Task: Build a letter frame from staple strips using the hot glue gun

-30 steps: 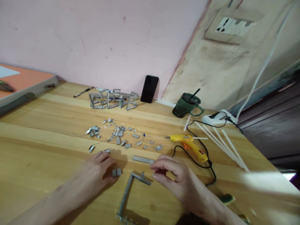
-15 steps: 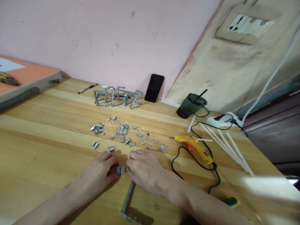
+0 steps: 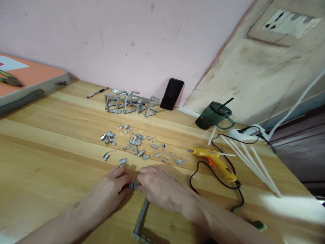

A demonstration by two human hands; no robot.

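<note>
My left hand is closed, its thumb and fingers pinching a small grey metal-looking piece. My right hand is curled against the other end of that piece, and its fingertips are largely hidden behind the knuckles. Under the right wrist lies a grey L-shaped strip frame, cut off by the lower picture edge. Just beyond the hands, several loose grey pieces are scattered over the wooden table. One of them lies close to my left fingertips.
A yellow glue gun with a black cord lies to the right, near white glue sticks. Further back stand a green mug, a phone and grey assembled frames. Beside them lies a pen. Pliers rest on an orange-topped case.
Less of the grey piece shows between my hands, and the right fingers cover more of it. The view has turned slightly left, so the background sits further right.
</note>
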